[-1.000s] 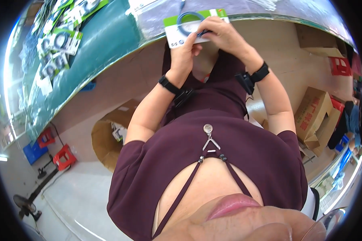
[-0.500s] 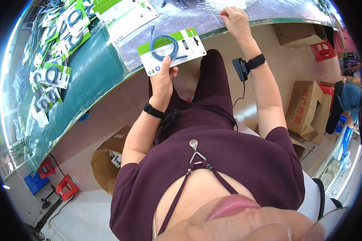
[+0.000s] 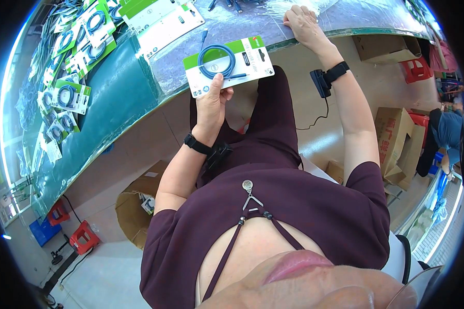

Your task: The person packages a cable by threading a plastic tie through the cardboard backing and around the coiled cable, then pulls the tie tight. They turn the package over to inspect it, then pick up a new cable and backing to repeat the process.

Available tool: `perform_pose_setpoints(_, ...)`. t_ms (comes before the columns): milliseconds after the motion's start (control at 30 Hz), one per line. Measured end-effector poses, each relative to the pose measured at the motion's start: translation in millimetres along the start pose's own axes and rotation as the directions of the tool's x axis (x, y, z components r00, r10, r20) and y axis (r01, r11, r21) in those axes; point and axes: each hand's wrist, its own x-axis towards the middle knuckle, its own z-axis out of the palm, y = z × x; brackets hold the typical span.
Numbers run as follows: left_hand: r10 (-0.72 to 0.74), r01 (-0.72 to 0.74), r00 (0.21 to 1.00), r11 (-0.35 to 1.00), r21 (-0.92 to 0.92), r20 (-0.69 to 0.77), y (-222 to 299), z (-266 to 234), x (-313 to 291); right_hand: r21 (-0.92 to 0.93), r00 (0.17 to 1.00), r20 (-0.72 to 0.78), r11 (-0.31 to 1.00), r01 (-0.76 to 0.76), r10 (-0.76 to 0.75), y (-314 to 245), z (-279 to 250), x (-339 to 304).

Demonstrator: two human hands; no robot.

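My left hand (image 3: 211, 103) grips the lower edge of a green-and-white packaging card (image 3: 260, 72), thumb on top, just off the table's near edge. A blue cable (image 3: 232, 61) lies coiled against the card's face, one plug sticking up past its top edge. Farther right, my right hand (image 3: 305, 27) is over the table with its fingers curled down, beside a spread of thin white ties (image 3: 286, 7). Whatever its fingertips may hold is hidden. Left of the held card, more blank green-and-white cards (image 3: 172, 33) are stacked on the table.
Many carded cables (image 3: 72, 95) crowd the green tabletop (image 3: 113, 110) at left. Loose blue cable ends (image 3: 227, 5) lie at the far edge. Cardboard boxes (image 3: 392, 136) and red stools (image 3: 416, 69) stand at right; an open carton (image 3: 134, 206) and another red stool (image 3: 85, 239) are at lower left.
My right hand has moved slightly outward, its fingers now curled lower beside the white ties. The card in my left hand has shifted a little to the right.
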Motion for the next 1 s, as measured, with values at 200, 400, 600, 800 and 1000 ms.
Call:
perform_pose_setpoints(200,-0.128,0.145,0.988,0.953,-0.267,0.082,11,6,6,0.37,0.918,-0.394,0.923,0.107,0.052,-7,-12,17)
perform_pose_setpoints(400,-0.244,0.339,0.941,0.712,-0.615,0.235,33,35,19,0.908,0.918,0.061,0.361,-0.214,0.393,-54,-45,14)
perform_pose_setpoints(600,-0.223,0.37,0.928,0.642,-0.672,0.298,38,46,25,0.875,0.966,-0.048,0.477,-0.082,0.254,-125,-62,-10)
perform_pose_setpoints(800,-0.254,0.384,0.923,0.666,-0.64,0.288,38,47,23,0.813,0.958,-0.069,0.573,-0.108,0.28,-156,-62,-15)
perform_pose_setpoints(1000,-0.237,0.369,0.929,0.674,-0.64,0.286,38,47,20,0.817,0.953,-0.071,0.565,-0.114,0.294,-160,-60,-14)
